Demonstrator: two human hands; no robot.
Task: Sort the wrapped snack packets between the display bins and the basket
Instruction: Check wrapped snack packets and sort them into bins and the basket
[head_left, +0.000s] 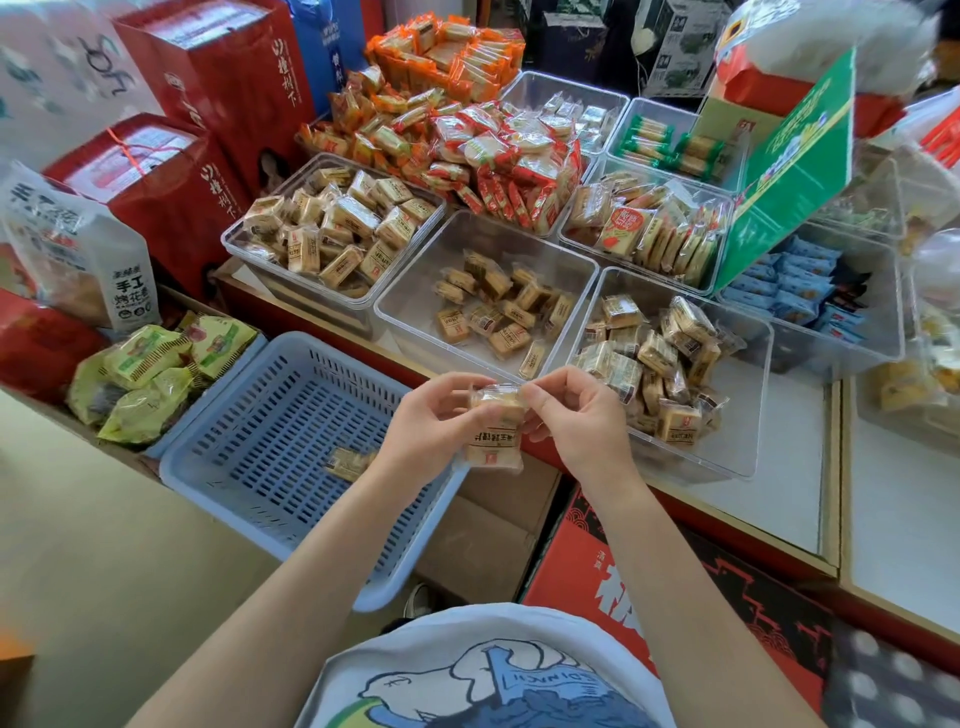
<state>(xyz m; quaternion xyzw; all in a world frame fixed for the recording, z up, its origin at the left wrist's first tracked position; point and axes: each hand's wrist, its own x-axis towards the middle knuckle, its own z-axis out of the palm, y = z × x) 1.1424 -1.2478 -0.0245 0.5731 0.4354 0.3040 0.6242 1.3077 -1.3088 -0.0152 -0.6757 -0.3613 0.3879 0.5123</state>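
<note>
A tan wrapped snack packet (493, 431) is held upright between both hands, in front of the counter edge. My left hand (431, 426) grips its left side and my right hand (576, 415) pinches its top right corner. Just left of them sits the pale blue slotted basket (249, 415), with one similar packet (348, 462) lying near its right side. Behind the hands, a clear bin (415, 291) holds several tan packets; the bin on its right (748, 415) holds a bigger heap, and the bin behind-left (244, 239) is nearly full.
More clear bins further back hold orange, green and blue packets. A green box flap (789, 171) leans over the right bins. Red cartons (171, 182) stand at left, green-yellow bags (150, 374) beside the basket, and a red-black carton (675, 587) below the counter.
</note>
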